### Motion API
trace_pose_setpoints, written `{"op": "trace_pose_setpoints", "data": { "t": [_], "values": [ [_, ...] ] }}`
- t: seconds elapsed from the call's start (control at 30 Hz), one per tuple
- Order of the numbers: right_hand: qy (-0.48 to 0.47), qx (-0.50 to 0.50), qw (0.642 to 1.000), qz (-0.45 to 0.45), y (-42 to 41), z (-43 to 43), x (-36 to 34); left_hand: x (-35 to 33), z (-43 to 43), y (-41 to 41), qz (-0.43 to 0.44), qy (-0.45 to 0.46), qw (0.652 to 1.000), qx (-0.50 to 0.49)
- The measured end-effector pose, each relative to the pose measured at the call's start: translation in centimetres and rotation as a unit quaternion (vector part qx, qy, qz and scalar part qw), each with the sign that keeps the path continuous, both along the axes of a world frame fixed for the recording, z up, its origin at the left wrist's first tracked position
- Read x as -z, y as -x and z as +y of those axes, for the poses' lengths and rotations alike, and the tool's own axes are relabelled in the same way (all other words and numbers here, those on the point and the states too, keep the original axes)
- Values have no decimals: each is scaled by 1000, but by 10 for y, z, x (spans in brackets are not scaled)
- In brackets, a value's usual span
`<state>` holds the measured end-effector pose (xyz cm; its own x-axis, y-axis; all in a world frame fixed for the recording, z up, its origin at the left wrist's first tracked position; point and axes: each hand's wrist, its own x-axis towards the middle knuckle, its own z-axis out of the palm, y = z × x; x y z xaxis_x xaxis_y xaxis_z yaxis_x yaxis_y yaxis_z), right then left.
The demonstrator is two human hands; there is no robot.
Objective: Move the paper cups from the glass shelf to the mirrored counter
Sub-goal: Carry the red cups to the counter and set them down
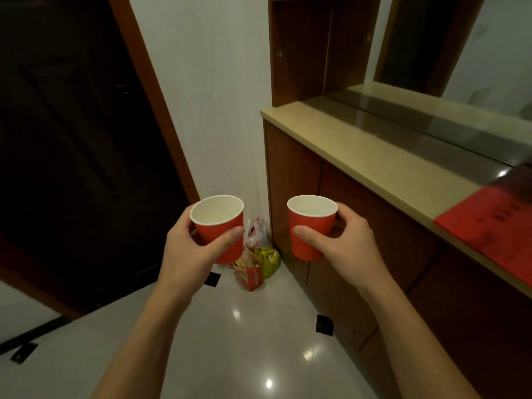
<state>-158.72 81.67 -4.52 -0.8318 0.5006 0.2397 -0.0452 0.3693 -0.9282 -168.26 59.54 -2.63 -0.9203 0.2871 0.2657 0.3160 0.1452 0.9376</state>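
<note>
Left hand (184, 249) is holding a red paper cup (221, 226) upright, its grip wrapping the cup wall, thumb across the front. Right hand (342, 243) is holding a second red cup (309, 226) the same way, its grip pinching the wall between thumb and fingers. Both cups are showing white, empty interiors and are sitting in the air over the tiled floor (230, 355), apart from each other. The beige table (359, 156) with its mirrored back is standing to the right, a red sheet (489, 226) lying on its near end. Bags (256, 260) are resting in the floor corner.
</note>
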Motion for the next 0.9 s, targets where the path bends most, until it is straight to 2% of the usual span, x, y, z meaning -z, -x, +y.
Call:
{"op": "trace_pose_setpoints", "data": {
  "t": [0.37,0.67,0.9],
  "values": [
    [-7,46,999,-25,129,88,6,9,102,154,-9,-5,999,37],
    [-2,234,972,-18,201,176,-2,6,252,295,-30,-29,973,228],
    [22,400,916,-21,188,221,-8,4,371,317,-38,-13,916,399]
  ]
}}
